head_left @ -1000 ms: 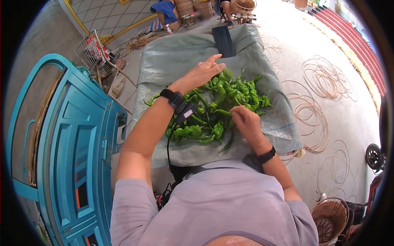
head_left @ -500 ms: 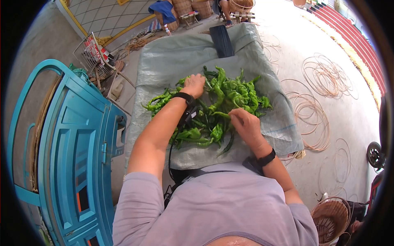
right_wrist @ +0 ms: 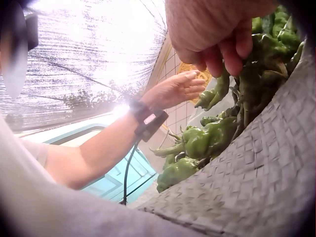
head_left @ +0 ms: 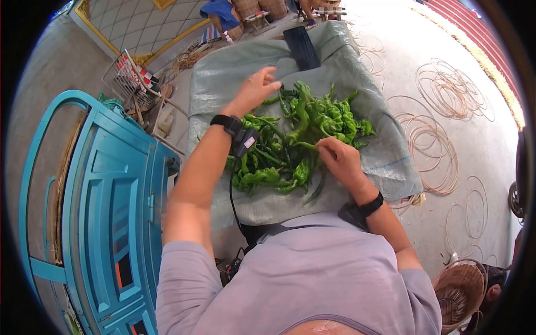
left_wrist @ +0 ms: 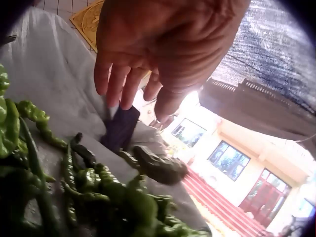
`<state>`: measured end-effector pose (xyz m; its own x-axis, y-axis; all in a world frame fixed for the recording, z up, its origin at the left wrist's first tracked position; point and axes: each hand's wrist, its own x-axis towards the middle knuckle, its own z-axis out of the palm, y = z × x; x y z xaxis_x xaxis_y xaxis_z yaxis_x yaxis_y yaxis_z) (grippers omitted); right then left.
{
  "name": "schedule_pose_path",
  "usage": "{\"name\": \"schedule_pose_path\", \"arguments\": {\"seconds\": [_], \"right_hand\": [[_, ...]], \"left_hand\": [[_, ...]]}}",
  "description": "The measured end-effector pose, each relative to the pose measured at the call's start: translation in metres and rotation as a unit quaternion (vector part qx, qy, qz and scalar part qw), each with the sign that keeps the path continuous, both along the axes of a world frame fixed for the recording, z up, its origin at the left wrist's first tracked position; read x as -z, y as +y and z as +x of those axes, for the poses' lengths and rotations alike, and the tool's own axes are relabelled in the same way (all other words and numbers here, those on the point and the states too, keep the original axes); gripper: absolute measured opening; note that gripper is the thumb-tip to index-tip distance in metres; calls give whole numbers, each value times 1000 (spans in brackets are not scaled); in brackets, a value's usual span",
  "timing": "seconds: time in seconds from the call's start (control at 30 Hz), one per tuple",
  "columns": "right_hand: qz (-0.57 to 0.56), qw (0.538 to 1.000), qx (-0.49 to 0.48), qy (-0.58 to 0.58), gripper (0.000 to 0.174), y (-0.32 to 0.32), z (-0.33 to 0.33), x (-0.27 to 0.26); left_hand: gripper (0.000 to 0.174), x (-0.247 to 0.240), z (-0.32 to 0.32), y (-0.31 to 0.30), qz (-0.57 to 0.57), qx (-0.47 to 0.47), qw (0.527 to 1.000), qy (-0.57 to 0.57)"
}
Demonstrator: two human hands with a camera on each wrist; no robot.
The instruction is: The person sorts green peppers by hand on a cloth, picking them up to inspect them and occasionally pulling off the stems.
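Green peppers [head_left: 329,118] lie in a loose heap on a grey-green woven sheet [head_left: 391,173]. Over the heap's far left side is my left hand [head_left: 254,94], its fingers extended and holding nothing; the left wrist view shows the palm of that hand [left_wrist: 165,44] above the sheet. My right hand [head_left: 341,163] stays at the heap's near right, pinching one green pepper [head_left: 306,146] between thumb and fingers. In the right wrist view a pepper [right_wrist: 216,95] sticks out beneath the curled fingers of this hand [right_wrist: 217,29]. My left forearm covers some peppers.
A dark flat object [head_left: 301,48] lies at the sheet's far edge. Blue metal panels [head_left: 117,206] stand on the left, a wire rack [head_left: 129,75] beyond them. Coiled strips [head_left: 427,145] lie on the floor at right, with a wicker basket [head_left: 459,293] at lower right.
My left hand has lifted from the peppers, where it was half a second ago, and its fingers have straightened. My right hand keeps its pinch, and the head view has shifted slightly.
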<state>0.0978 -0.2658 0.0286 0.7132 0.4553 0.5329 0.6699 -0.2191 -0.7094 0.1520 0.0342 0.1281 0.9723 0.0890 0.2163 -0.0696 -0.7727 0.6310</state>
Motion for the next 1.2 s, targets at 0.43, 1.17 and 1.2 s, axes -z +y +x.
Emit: {"name": "schedule_pose_path", "arguments": {"seconds": [0.43,1.17,1.2], "right_hand": [[3,1000,-7,-7,9,-2,-2,-3],[-4,1000,-8,6,10,1,0,-2],[-4,1000,-8,5,10,0,0,-1]], "left_hand": [[33,82,30,42,249,-97,938,220],[49,-17,-23,-39,-122,-73,990,-18],[56,-22,-29,-45,-154,-91,983,48]]}}
